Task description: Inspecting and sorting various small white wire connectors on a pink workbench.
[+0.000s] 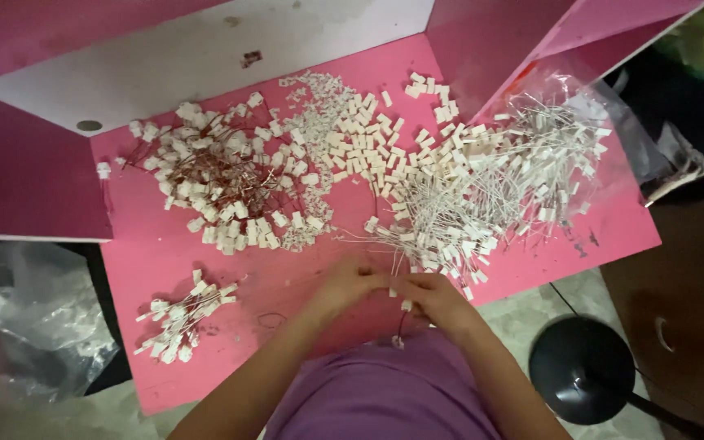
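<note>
1. Both hands meet near the front edge of the pink bench. The left hand (pixel 350 281) has its fingers curled narrow and the right hand (pixel 433 295) pinches in close too, both around a small white connector (pixel 393 290) between the fingertips. It's blurry, so I can't tell exactly which fingers grip it.
2. A thin dark wire (pixel 402 326) hangs down from that spot toward the purple shirt (pixel 380 391), with a little white piece at its end.
3. Just beyond the right hand, a big tangle of white-wired connectors (pixel 482 191) spreads toward the right edge, partly lying on a clear plastic bag (pixel 580 98).
4. Mid-bench toward the back there's a scatter of loose white housings (pixel 368 134), no wires on them.
5. Left of that, a heap of red-wired connectors (pixel 222 183).
6. Near the front left corner, well apart from the hands, a small bundle of wired connectors (pixel 182 318).
7. The bench (pixel 156 244) itself is a scuffed pink top with pink side panels and a white back panel (pixel 205 49).
8. Around it: a pale tiled floor, crumpled clear plastic (pixel 26 318) off the left edge, and a round black base (pixel 582 371) off the front right corner.
</note>
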